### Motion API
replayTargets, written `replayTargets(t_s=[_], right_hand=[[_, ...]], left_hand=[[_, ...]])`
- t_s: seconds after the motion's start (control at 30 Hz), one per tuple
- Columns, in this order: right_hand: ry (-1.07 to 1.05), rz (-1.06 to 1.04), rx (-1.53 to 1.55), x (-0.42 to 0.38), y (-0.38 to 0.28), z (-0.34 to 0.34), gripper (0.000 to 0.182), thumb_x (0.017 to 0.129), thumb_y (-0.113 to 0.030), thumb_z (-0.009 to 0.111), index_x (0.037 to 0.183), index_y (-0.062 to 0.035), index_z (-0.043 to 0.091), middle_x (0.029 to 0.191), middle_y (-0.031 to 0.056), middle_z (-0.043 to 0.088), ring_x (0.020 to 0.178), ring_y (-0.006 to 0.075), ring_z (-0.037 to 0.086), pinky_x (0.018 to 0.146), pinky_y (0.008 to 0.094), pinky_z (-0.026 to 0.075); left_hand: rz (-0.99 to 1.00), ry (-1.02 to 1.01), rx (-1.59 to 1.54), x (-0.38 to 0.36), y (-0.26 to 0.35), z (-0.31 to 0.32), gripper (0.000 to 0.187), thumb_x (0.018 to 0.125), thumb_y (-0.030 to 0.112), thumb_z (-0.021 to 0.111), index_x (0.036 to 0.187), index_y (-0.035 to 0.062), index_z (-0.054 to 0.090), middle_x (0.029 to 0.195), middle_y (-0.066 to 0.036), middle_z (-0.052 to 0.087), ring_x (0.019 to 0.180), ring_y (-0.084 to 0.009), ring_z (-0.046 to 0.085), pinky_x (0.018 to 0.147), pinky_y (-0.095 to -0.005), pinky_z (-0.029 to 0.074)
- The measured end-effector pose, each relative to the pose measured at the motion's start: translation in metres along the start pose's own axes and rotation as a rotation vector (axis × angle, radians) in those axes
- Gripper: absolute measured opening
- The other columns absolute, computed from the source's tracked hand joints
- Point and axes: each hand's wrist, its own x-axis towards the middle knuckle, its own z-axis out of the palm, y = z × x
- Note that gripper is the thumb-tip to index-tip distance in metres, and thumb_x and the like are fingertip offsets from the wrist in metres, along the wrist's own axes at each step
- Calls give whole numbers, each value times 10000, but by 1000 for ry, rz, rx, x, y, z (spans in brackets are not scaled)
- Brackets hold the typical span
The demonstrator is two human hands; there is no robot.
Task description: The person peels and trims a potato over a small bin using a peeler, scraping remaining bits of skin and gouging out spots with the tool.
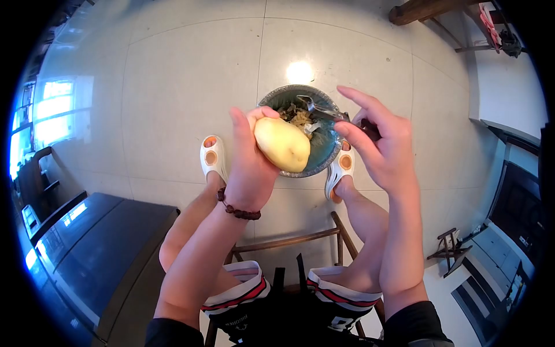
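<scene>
My left hand [252,165] cradles a pale yellow potato [282,144] that looks peeled, with a small dark spot near its lower end. Between the thumb and fingers of my right hand [381,139] is a peeler [324,111], its shiny metal head pointing left and its dark handle partly hidden by the hand. The peeler's head is above and to the right of the potato, apart from it. Below both hands stands a round bin [328,151] with a greenish-blue lining. Peelings and other scraps [300,117] lie inside it.
The bin stands on a tiled floor [191,75] between my feet in white clogs [213,157]. A wooden chair's rail [286,240] is beneath me. To the left is a dark, glossy table [104,231]; a small wooden stool [449,250] stands at the right.
</scene>
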Motion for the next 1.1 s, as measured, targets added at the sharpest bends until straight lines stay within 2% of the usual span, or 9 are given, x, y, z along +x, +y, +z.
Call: replayTargets(t_s=[0.07, 0.13, 0.17, 0.23, 0.33, 0.47, 0.63, 0.73, 1.1], right_hand=[[2, 23, 58, -2, -3, 4, 394, 870, -155, 872, 1218, -14, 753, 675, 65, 624, 596, 100, 540, 559, 270, 439], [-17, 115, 123, -2, -11, 5, 368, 855, -134, 879, 1178, -6, 756, 662, 13, 576, 603, 77, 501, 549, 258, 406], [-16, 115, 122, -3, -11, 6, 368, 855, -134, 879, 1178, -6, 756, 662, 13, 576, 603, 77, 501, 549, 258, 406], [-91, 144, 213, -6, -9, 10, 363, 837, -118, 885, 1158, -6, 758, 663, -17, 530, 612, 55, 454, 543, 242, 370], [-120, 82, 180, -6, -13, 19, 327, 828, -106, 889, 1118, -8, 772, 646, -33, 498, 613, 47, 436, 549, 242, 372], [-73, 124, 311, -7, -7, 29, 238, 846, -108, 873, 1037, 0, 780, 628, -54, 484, 608, 40, 414, 548, 246, 353], [33, 350, 317, -2, -2, 18, 98, 890, -78, 806, 908, 9, 765, 611, -66, 473, 602, 37, 382, 542, 261, 296], [-76, 344, 218, 0, 0, 14, 78, 922, -63, 789, 955, 7, 785, 636, -83, 533, 579, 0, 430, 535, 220, 311], [-148, 350, 217, 0, -3, 18, 251, 918, -172, 827, 821, 35, 721, 597, -45, 465, 602, 48, 372, 517, 282, 299]], left_hand=[[25, 1, -17, -1, 1, 0, 707, 1054, 773, 273, 1251, 131, 495, 1196, -97, 628, 1100, -273, 676, 890, -521, 593], [19, 42, -26, -2, 5, 5, 475, 1127, 562, 376, 1286, 127, 482, 1229, -122, 624, 1169, -286, 661, 933, -526, 579], [19, 40, -27, -3, 6, 8, 475, 1127, 562, 376, 1286, 127, 482, 1229, -122, 624, 1169, -286, 661, 933, -526, 579], [-13, 59, -17, -5, 9, 13, 285, 1129, 312, 452, 1340, 122, 452, 1294, -154, 608, 1228, -298, 639, 994, -519, 558], [7, 6, 34, -6, 7, 14, 291, 1107, 210, 481, 1378, 117, 425, 1328, -161, 593, 1252, -305, 627, 1041, -516, 537], [25, 18, 65, -6, 4, 20, 298, 1111, 210, 487, 1384, 117, 416, 1334, -163, 588, 1241, -299, 630, 1039, -513, 539], [-39, 89, -81, -6, 11, 19, 302, 1114, 315, 503, 1345, 124, 472, 1291, -142, 617, 1192, -295, 644, 1013, -528, 551], [-32, 121, -102, -5, 15, 16, 313, 1112, 355, 500, 1322, 123, 496, 1281, -136, 626, 1161, -319, 653, 1000, -534, 554], [-56, 128, -174, -4, 20, 10, 355, 1105, 388, 495, 1327, 112, 494, 1248, -163, 639, 1090, -366, 666, 896, -487, 555]])
